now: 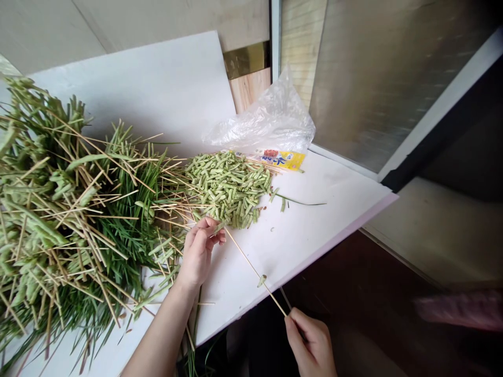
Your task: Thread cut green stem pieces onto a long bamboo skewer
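Observation:
Closed round the lower end of a thin wooden skewer (247, 257), my right hand (309, 340) is just beyond the table's front edge. One short green bean piece (262, 281) is threaded partway along the skewer. My left hand (201, 245) pinches another cut bean piece (220, 226) close to the skewer's tip; whether the tip has pierced it, I cannot tell. Just beyond my left fingers lies a heap of short-cut green beans (230, 183). Left of that hand, many skewers threaded with beans and green leafy stalks (129, 225) form a large pile.
A crumpled clear plastic bag (271, 123) and a yellow printed packet (288, 159) lie behind the bean heap. A long green blade (302, 201) rests on the white table (326, 183). A framed glass panel (353, 78) stands at the right rear, a white board (157, 78) at the back.

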Demonstrator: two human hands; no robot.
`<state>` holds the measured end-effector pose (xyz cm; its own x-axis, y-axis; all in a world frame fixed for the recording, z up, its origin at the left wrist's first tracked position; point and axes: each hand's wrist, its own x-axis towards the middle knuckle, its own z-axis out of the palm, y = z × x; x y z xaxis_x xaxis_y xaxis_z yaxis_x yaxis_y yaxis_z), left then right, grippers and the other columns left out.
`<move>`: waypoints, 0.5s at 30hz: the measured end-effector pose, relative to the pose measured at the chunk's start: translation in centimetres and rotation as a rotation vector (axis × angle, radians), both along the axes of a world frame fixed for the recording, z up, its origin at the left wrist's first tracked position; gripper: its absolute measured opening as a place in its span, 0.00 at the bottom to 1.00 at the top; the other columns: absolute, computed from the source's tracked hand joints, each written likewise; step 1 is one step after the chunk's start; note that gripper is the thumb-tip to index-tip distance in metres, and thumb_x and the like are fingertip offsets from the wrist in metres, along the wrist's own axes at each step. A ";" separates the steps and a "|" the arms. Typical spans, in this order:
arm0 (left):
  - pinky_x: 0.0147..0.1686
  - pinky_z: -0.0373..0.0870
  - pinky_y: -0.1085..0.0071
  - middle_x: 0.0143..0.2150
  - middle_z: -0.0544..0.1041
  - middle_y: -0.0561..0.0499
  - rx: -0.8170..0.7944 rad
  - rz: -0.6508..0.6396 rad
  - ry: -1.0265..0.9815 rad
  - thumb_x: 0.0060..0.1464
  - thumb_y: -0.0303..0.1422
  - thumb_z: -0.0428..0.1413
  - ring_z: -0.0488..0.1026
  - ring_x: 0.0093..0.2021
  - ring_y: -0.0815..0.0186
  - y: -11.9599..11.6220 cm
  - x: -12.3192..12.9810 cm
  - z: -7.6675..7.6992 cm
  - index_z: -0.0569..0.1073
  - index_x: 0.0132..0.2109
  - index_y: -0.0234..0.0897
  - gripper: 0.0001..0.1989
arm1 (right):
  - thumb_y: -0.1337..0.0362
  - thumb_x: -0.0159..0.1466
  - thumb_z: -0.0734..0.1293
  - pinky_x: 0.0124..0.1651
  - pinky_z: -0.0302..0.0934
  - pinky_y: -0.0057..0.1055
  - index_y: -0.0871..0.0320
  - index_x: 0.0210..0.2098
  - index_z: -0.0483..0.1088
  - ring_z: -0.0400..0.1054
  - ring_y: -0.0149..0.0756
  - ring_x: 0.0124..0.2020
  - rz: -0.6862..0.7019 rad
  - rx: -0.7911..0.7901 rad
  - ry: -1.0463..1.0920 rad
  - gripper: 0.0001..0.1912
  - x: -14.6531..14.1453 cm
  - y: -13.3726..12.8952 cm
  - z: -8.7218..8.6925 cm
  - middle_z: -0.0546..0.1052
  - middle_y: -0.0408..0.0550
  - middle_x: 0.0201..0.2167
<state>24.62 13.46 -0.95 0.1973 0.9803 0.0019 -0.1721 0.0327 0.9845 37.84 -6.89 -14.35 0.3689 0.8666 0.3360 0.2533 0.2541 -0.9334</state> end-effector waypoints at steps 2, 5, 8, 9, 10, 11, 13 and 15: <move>0.28 0.67 0.74 0.26 0.70 0.55 0.003 -0.009 -0.005 0.47 0.31 0.59 0.69 0.28 0.69 0.0 -0.1 -0.1 0.69 0.26 0.37 0.06 | 0.71 0.71 0.58 0.20 0.40 0.24 0.53 0.27 0.43 0.41 0.25 0.18 0.001 -0.006 -0.001 0.20 0.0 0.0 0.0 0.46 0.34 0.20; 0.29 0.68 0.75 0.26 0.70 0.56 0.010 -0.015 -0.011 0.48 0.30 0.60 0.70 0.28 0.70 0.1 -0.2 -0.1 0.69 0.28 0.37 0.06 | 0.71 0.71 0.58 0.20 0.39 0.24 0.53 0.27 0.43 0.41 0.25 0.19 -0.005 -0.005 -0.007 0.20 0.0 0.0 0.0 0.46 0.34 0.20; 0.29 0.68 0.75 0.27 0.70 0.56 0.023 -0.015 -0.025 0.49 0.31 0.62 0.71 0.29 0.70 0.1 -0.2 -0.1 0.70 0.30 0.38 0.07 | 0.71 0.71 0.58 0.19 0.39 0.24 0.53 0.27 0.43 0.41 0.25 0.18 -0.005 -0.010 -0.004 0.20 0.0 0.0 0.0 0.46 0.34 0.20; 0.29 0.68 0.75 0.28 0.70 0.56 0.032 -0.018 -0.025 0.49 0.32 0.62 0.71 0.29 0.70 0.1 -0.2 -0.1 0.70 0.31 0.38 0.07 | 0.71 0.71 0.58 0.19 0.39 0.24 0.53 0.27 0.43 0.41 0.25 0.18 -0.004 -0.015 -0.003 0.20 -0.1 0.0 0.1 0.46 0.34 0.20; 0.29 0.68 0.75 0.29 0.70 0.56 0.041 -0.022 -0.020 0.50 0.32 0.63 0.71 0.29 0.70 0.1 -0.2 0.0 0.71 0.31 0.38 0.07 | 0.70 0.71 0.58 0.19 0.39 0.25 0.53 0.27 0.43 0.41 0.25 0.18 -0.004 -0.021 -0.002 0.20 0.0 0.0 0.1 0.46 0.34 0.20; 0.29 0.68 0.75 0.30 0.71 0.56 0.049 -0.025 -0.012 0.50 0.32 0.63 0.70 0.28 0.71 0.1 -0.2 0.0 0.73 0.32 0.38 0.06 | 0.70 0.71 0.58 0.19 0.39 0.25 0.53 0.27 0.43 0.41 0.25 0.18 -0.006 -0.023 -0.001 0.20 0.0 0.0 0.1 0.46 0.34 0.20; 0.30 0.69 0.75 0.33 0.73 0.54 0.061 -0.028 0.014 0.50 0.33 0.63 0.70 0.28 0.71 0.1 -0.3 -0.1 0.76 0.34 0.37 0.05 | 0.70 0.70 0.58 0.20 0.40 0.25 0.53 0.27 0.43 0.41 0.25 0.19 -0.008 -0.032 -0.001 0.20 0.0 0.0 0.1 0.46 0.34 0.20; 0.30 0.69 0.74 0.34 0.75 0.52 0.065 -0.029 0.045 0.50 0.33 0.63 0.70 0.28 0.71 0.2 -0.4 -0.3 0.78 0.35 0.37 0.05 | 0.70 0.70 0.58 0.20 0.40 0.25 0.53 0.27 0.43 0.41 0.25 0.19 -0.010 -0.040 0.002 0.20 0.0 0.0 0.0 0.46 0.34 0.20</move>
